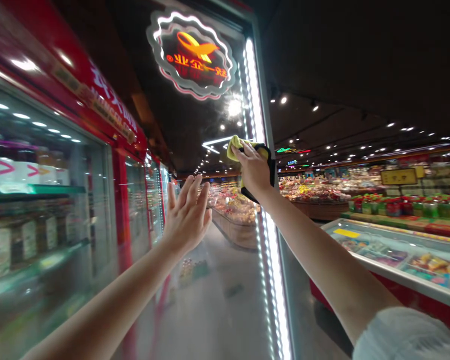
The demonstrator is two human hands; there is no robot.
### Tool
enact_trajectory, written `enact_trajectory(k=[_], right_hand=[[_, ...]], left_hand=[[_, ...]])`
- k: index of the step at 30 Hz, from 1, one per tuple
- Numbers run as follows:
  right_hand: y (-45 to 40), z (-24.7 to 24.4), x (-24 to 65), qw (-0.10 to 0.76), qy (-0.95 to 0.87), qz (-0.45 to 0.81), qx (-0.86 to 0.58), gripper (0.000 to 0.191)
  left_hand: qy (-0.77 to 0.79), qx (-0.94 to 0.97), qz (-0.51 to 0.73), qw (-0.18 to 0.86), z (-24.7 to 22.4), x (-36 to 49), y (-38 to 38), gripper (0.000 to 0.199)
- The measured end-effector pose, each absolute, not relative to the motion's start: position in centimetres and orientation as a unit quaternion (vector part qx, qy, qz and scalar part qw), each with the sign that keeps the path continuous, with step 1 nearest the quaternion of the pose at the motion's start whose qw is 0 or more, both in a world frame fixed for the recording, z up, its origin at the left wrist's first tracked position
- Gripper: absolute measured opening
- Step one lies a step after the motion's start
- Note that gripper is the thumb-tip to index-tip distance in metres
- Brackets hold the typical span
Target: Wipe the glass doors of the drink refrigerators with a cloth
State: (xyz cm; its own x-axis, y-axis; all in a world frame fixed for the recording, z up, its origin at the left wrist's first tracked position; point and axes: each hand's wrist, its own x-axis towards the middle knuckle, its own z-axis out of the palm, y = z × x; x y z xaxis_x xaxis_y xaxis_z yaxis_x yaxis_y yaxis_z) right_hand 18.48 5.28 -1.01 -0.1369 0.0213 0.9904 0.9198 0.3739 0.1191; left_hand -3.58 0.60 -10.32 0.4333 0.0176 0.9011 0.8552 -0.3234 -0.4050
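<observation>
A glass door (225, 300) with a lit strip (275, 290) down its right side stands swung out in front of me. My right hand (255, 172) presses a yellow cloth with black edging (235, 147) against the pane beside that strip, at the door's right side. Lower and to the left, my left hand (187, 215) is raised with its fingers stretched and spread, holding nothing. It is at the pane; whether the palm touches the glass I cannot tell. A lit scalloped sign (194, 55) sits at the top of the door.
Along the left runs a red-framed display fridge (121, 200) with bottles on its shelves, blurred. At right stands a chest freezer (397, 245) with packaged goods, jars behind it. Wooden produce stands (315, 207) lie farther back.
</observation>
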Motion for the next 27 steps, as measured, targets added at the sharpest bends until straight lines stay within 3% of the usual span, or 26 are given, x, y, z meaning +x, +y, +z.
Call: enact_trajectory(k=[8, 11, 16, 19, 21, 27], right_hand=[[5.8, -14.3, 22.7, 0.475, -0.616, -0.469, -0.419, 0.06], [6.3, -12.8, 22.9, 0.494, -0.604, -0.469, -0.414, 0.058], [7.1, -1.8, 22.5, 0.571, -0.547, -0.448, -0.417, 0.051], [7.7, 1.2, 22.9, 0.595, -0.537, -0.431, -0.414, 0.047], [7.9, -0.4, 23.3, 0.598, -0.547, -0.425, -0.403, 0.046], [7.2, -11.8, 24.6, 0.588, -0.586, -0.425, -0.36, 0.048]], left_hand=[[-0.307, -0.702, -0.427, 0.48, -11.0, -3.5, 0.6, 0.071], [-0.299, -0.7, -0.424, 0.491, -11.0, -3.7, 0.6, 0.073], [-0.302, -0.686, -0.424, 0.508, -11.1, -3.7, 0.5, 0.075], [-0.295, -0.688, -0.426, 0.509, -11.1, -3.6, 0.5, 0.073], [-0.295, -0.691, -0.431, 0.499, -11.2, -3.6, 0.4, 0.07], [-0.307, -0.69, -0.422, 0.501, -11.8, -3.4, 0.2, 0.067]])
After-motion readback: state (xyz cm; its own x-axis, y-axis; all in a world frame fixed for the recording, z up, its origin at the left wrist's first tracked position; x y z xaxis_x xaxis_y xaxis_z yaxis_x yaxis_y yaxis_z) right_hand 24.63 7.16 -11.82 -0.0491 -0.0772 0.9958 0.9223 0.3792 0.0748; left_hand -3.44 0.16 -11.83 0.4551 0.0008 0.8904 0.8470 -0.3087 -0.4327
